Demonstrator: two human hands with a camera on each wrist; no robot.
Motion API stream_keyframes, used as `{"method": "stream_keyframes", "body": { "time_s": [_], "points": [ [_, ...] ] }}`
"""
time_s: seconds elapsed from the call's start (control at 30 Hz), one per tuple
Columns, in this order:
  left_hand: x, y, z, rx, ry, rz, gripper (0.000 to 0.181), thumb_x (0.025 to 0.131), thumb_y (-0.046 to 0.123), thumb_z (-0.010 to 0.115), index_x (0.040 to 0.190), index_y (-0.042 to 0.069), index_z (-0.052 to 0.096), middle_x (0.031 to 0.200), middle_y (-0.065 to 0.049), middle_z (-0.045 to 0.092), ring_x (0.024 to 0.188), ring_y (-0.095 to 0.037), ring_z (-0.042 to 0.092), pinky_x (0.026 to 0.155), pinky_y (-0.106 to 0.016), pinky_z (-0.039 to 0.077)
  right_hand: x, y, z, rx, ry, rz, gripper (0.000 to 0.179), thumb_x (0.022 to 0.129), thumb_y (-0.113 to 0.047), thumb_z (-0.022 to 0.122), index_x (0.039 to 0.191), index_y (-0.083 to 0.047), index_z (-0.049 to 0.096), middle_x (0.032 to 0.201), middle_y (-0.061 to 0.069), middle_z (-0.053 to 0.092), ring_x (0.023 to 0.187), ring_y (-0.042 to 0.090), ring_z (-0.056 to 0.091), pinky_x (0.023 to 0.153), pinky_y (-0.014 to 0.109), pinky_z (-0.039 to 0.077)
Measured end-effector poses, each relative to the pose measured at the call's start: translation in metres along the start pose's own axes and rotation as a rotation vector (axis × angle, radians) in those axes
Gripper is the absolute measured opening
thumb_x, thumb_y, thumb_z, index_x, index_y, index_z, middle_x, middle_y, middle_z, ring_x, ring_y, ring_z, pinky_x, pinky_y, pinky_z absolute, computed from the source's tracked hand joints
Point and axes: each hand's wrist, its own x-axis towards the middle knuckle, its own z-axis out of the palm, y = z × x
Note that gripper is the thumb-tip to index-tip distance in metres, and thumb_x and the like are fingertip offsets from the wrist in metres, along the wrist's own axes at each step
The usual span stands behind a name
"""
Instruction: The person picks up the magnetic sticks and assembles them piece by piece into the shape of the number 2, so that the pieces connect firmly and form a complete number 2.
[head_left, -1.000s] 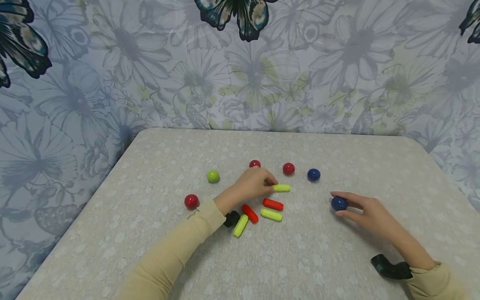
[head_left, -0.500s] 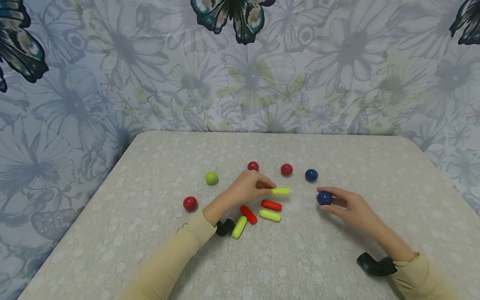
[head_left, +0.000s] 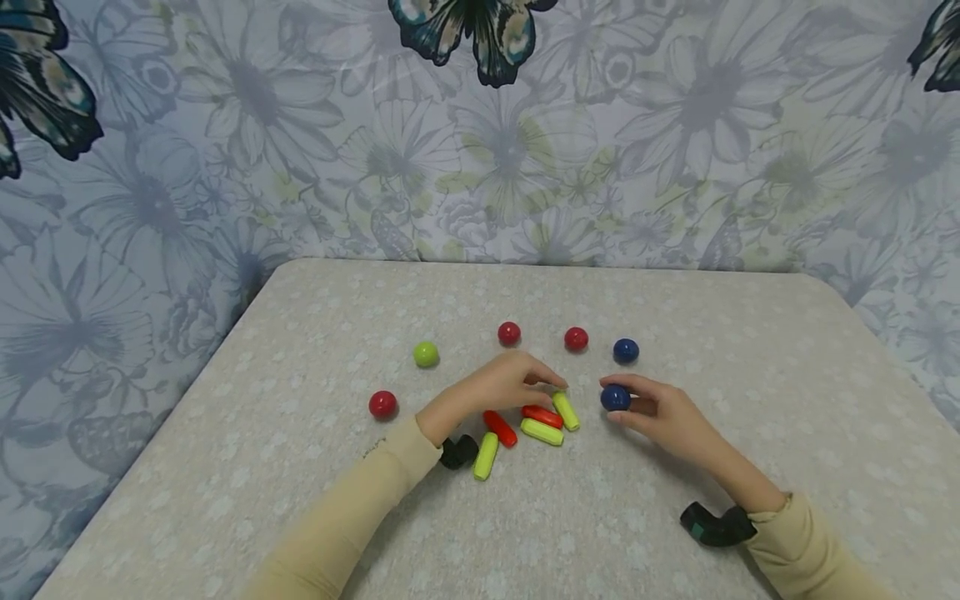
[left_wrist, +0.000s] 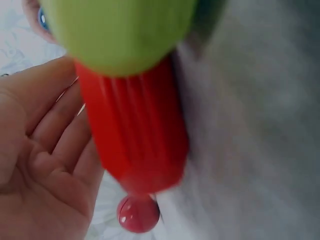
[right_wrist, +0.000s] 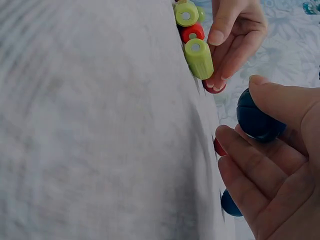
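While the right hand [head_left: 666,415] pinches a glossy dark-blue ball [head_left: 614,397] between thumb and fingers, the left hand [head_left: 513,383] is at a yellow-green grooved rod [head_left: 566,412], just left of that ball. Thumb and fingertips stand narrowly spaced about the rod's far end; whether they grip it, I cannot tell. Only a slim strip of flowered tablecloth [head_left: 750,325] separates this rod from the held ball, so the two hands are near each other but apart.

Farther left of the ball lie a red rod [head_left: 543,416], a second yellow-green rod [head_left: 542,432], a slanting red rod [head_left: 500,427] and, outermost, a third yellow-green rod [head_left: 486,456]. Just beyond the ball sits another blue ball [head_left: 626,351]; beyond and to its left are two red balls [head_left: 576,339], then a lime-green ball [head_left: 426,354], and well left a lone red ball [head_left: 382,405].

Cloth spreads broadly to the held ball's right and nearer the viewer, and the far table edge [head_left: 558,267] runs well beyond it.
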Motion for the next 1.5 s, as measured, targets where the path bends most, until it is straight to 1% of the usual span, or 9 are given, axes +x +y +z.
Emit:
{"method": "stream_keyframes", "body": {
  "time_s": [0.1, 0.2, 0.43, 0.6, 0.73, 0.87, 1.03, 1.27, 1.5],
  "points": [
    [0.006, -0.003, 0.002, 0.005, -0.055, 0.035, 0.028, 0.086, 0.011, 0.069, 0.114, 0.008, 0.069, 0.11, 0.003, 0.066, 0.103, -0.008, 0.057, 0.088, -0.019, 0.042, -0.002, 0.0, 0.0, 0.037, -0.011, 0.003, 0.044, 0.086, -0.01, 0.069, 0.126, 0.0, 0.056, 0.122, 0.017, 0.057, 0.097, 0.024, 0.063, 0.077, 0.028, 0.051],
    [0.01, -0.005, 0.003, 0.05, -0.07, 0.06, 0.027, 0.086, 0.009, 0.069, 0.113, 0.008, 0.069, 0.108, 0.003, 0.066, 0.099, -0.007, 0.057, 0.087, -0.017, 0.041, -0.003, -0.001, 0.0, 0.051, -0.019, 0.009, 0.045, 0.085, -0.009, 0.069, 0.127, 0.0, 0.055, 0.123, 0.018, 0.056, 0.098, 0.025, 0.062, 0.078, 0.029, 0.051],
    [0.013, -0.001, 0.004, 0.15, -0.045, 0.035, 0.024, 0.085, 0.012, 0.071, 0.109, 0.012, 0.072, 0.102, 0.007, 0.067, 0.093, -0.006, 0.056, 0.084, -0.019, 0.042, -0.002, 0.002, 0.0, 0.062, -0.024, 0.01, 0.044, 0.085, -0.008, 0.069, 0.126, 0.0, 0.055, 0.123, 0.017, 0.056, 0.098, 0.023, 0.063, 0.078, 0.028, 0.051],
    [0.012, 0.0, 0.003, 0.178, -0.012, 0.05, 0.02, 0.083, 0.012, 0.073, 0.103, 0.011, 0.073, 0.097, 0.007, 0.068, 0.092, -0.006, 0.057, 0.084, -0.019, 0.042, -0.002, 0.004, 0.0, 0.075, -0.027, 0.015, 0.044, 0.086, -0.007, 0.069, 0.126, 0.001, 0.055, 0.123, 0.018, 0.056, 0.097, 0.023, 0.063, 0.077, 0.027, 0.051],
    [0.01, -0.005, 0.005, 0.121, 0.024, 0.047, 0.018, 0.082, 0.012, 0.074, 0.1, 0.011, 0.073, 0.094, 0.007, 0.068, 0.09, -0.004, 0.058, 0.082, -0.017, 0.043, -0.002, 0.004, 0.001, 0.092, -0.032, 0.03, 0.043, 0.086, -0.007, 0.068, 0.127, 0.001, 0.055, 0.123, 0.019, 0.056, 0.097, 0.024, 0.063, 0.077, 0.027, 0.051],
    [0.009, -0.01, 0.006, 0.016, 0.053, 0.032, 0.018, 0.083, 0.012, 0.073, 0.101, 0.01, 0.073, 0.093, 0.008, 0.068, 0.088, 0.0, 0.058, 0.08, -0.016, 0.044, -0.002, 0.003, 0.002, 0.108, -0.043, 0.051, 0.044, 0.086, -0.009, 0.068, 0.127, 0.001, 0.054, 0.125, 0.019, 0.055, 0.1, 0.025, 0.062, 0.079, 0.028, 0.051],
    [0.007, -0.013, 0.006, -0.096, 0.081, 0.023, 0.02, 0.083, 0.011, 0.073, 0.103, 0.008, 0.073, 0.094, 0.007, 0.068, 0.087, -0.001, 0.06, 0.078, -0.017, 0.047, -0.001, 0.002, 0.003, 0.119, -0.048, 0.056, 0.044, 0.087, -0.011, 0.068, 0.127, 0.0, 0.054, 0.126, 0.017, 0.054, 0.103, 0.026, 0.06, 0.08, 0.028, 0.05],
    [0.004, -0.014, 0.006, -0.144, 0.162, 0.027, 0.021, 0.083, 0.008, 0.072, 0.103, 0.007, 0.073, 0.096, 0.003, 0.068, 0.087, -0.003, 0.061, 0.078, -0.019, 0.048, 0.003, 0.002, 0.004, 0.145, -0.058, 0.054, 0.043, 0.087, -0.011, 0.067, 0.127, 0.001, 0.054, 0.125, 0.018, 0.054, 0.104, 0.025, 0.06, 0.08, 0.028, 0.05],
    [-0.001, -0.011, 0.004, -0.212, 0.178, -0.009, 0.02, 0.084, 0.006, 0.071, 0.103, 0.005, 0.072, 0.097, 0.001, 0.068, 0.086, -0.005, 0.063, 0.077, -0.02, 0.049, 0.01, 0.001, 0.006, 0.158, -0.066, 0.057, 0.044, 0.087, -0.011, 0.067, 0.127, 0.001, 0.054, 0.125, 0.018, 0.054, 0.105, 0.025, 0.059, 0.08, 0.027, 0.05]
  ]
}}
